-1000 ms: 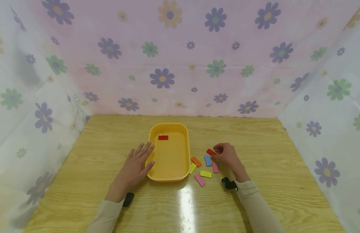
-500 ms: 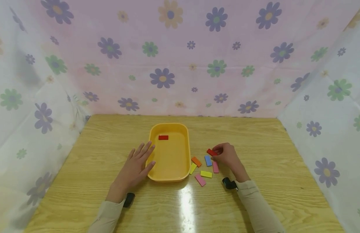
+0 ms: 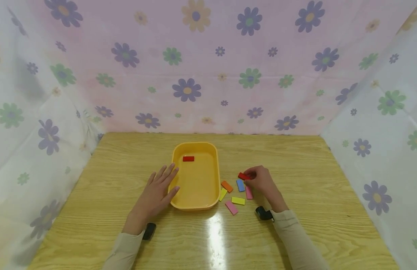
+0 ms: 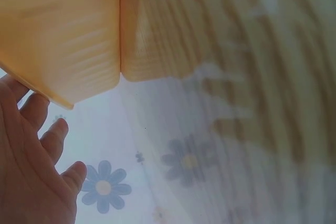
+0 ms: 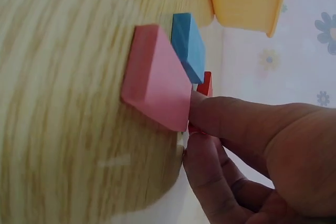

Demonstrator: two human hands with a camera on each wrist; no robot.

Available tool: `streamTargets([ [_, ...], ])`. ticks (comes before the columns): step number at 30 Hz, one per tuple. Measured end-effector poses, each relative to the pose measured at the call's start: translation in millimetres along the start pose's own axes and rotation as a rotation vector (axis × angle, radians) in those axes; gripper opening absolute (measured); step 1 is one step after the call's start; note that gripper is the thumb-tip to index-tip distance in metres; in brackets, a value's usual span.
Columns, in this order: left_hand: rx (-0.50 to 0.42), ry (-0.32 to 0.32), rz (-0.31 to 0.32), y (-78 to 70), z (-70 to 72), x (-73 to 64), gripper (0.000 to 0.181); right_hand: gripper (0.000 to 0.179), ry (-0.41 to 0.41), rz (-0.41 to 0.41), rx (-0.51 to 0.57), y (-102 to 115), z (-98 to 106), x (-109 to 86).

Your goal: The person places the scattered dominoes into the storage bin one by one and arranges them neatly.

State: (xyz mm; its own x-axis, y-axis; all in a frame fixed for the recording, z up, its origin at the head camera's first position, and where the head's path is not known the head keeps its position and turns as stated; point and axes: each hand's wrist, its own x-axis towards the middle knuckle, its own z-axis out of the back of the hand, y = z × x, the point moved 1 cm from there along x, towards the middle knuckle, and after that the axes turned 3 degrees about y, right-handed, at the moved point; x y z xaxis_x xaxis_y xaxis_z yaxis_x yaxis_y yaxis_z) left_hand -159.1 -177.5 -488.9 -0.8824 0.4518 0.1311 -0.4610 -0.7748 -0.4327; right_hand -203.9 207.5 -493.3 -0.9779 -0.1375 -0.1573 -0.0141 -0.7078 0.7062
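My left hand (image 3: 156,190), fingers straight and spread, rests on the left rim of a yellow tray (image 3: 195,207). The left wrist view shows its fingertips (image 4: 35,106) against the tray's edge. Inside the tray, near the far end, lies one red block (image 3: 188,159). To the right of the tray, my right hand (image 3: 264,183) pinches another flat red block (image 3: 242,176) between thumb and fingers, down at the tabletop. In the right wrist view most of that block is hidden by the thumb. A pink block (image 5: 160,80) and a blue block (image 5: 188,48) lie close beside the hand.
Between tray and right hand lie an orange block (image 3: 227,186), two yellow blocks, one of them (image 3: 238,201) nearer the front, and a second pink block (image 3: 231,207). The wooden table (image 3: 289,157) is bordered by flower-patterned cloth (image 3: 208,67) at the back and sides.
The right hand's fingers have shifted slightly left and drawn in on the red block. The left hand, the tray and the other blocks stay put.
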Motion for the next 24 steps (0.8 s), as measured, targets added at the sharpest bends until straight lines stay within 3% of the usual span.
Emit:
streamTargets([
  [6, -0.002, 0.003, 0.006, 0.7, -0.4, -0.1, 0.065, 0.027, -0.067, 0.004, 0.045, 4.9, 1.5, -6.1],
  [11, -0.003, 0.001, 0.006, 0.3, -0.4, -0.1, 0.064, 0.025, -0.152, 0.049, 0.119, 5.6, -0.2, -10.0],
  [16, 0.006, 0.0, 0.005, -0.7, 0.5, -0.8, 0.064, 0.026, -0.222, 0.104, 0.125, 5.0, -3.6, -12.5],
  [24, 0.023, 0.005, 0.008, -0.6, 1.0, -0.9, 0.065, 0.025, -0.23, 0.098, 0.185, 5.3, -8.0, -17.2],
])
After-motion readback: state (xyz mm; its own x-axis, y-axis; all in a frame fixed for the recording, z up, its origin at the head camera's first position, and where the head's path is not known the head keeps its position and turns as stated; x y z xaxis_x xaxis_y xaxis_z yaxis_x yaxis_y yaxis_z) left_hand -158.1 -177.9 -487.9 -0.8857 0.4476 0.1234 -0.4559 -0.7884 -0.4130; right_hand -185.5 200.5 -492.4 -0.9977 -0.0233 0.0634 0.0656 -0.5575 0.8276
